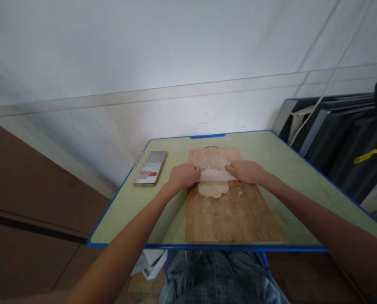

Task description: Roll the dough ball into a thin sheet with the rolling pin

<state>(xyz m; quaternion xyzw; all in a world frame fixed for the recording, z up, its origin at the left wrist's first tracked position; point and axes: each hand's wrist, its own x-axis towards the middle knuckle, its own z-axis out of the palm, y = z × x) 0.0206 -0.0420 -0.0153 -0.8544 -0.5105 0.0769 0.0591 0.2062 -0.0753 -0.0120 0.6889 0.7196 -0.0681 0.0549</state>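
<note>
A pale rolling pin lies crosswise over a flattened piece of dough. My left hand is closed round the pin's left end, and my right hand grips the right end. Below the pin the near part of the dough shows, with an uneven edge; a little more shows just beyond it. Underneath is a wooden cutting board, dusted with flour at its far end and in patches nearer me.
The board rests on a light green table with a blue rim. A phone, partly blurred, lies at the left. Behind stands a white wall. Dark flat panels lean at the right, beside the table edge.
</note>
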